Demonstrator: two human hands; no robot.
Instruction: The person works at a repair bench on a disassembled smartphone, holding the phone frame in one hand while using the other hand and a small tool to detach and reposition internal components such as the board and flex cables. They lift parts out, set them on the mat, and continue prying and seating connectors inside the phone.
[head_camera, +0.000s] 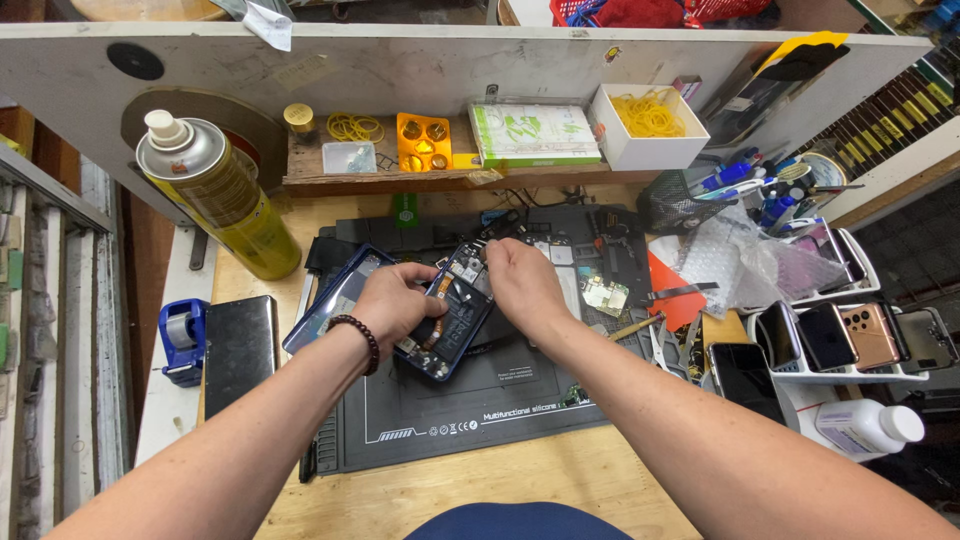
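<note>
A wooden work surface (480, 490) is carrying everything here, and a dark silicone repair mat (470, 400) is lying across its middle. On the mat, slightly left of centre, an opened blue smartphone (455, 315) is resting tilted, its back removed so that the battery and inner boards are showing. The left hand (395, 300), wearing a dark beaded bracelet (357, 337) at the wrist, is wrapping its grip around the phone's left edge, fingers closed on the frame and steadying it. The right hand (520, 280) is reaching to the phone's far end, its fingertips pinched together on something small at the top of the board; what they are pinching is too small to tell. Just left of the phone, a blue back cover (335, 300) is lying partly under the left hand. At the far left a tall yellow spray can (220, 195) is standing upright, and near it, toward the left edge, a blue tape dispenser (182, 340) is sitting beside a dark rectangular panel (240, 350). To the right, a white rack (850, 345) is holding several phones on edge, with a white plastic bottle (868, 428) lying nearer. On the far shelf a white box of yellow rubber bands (648, 125) is sitting beside an orange parts tray (423, 142). A small green circuit board (604, 296) is lying on the mat just right of the right hand.
</note>
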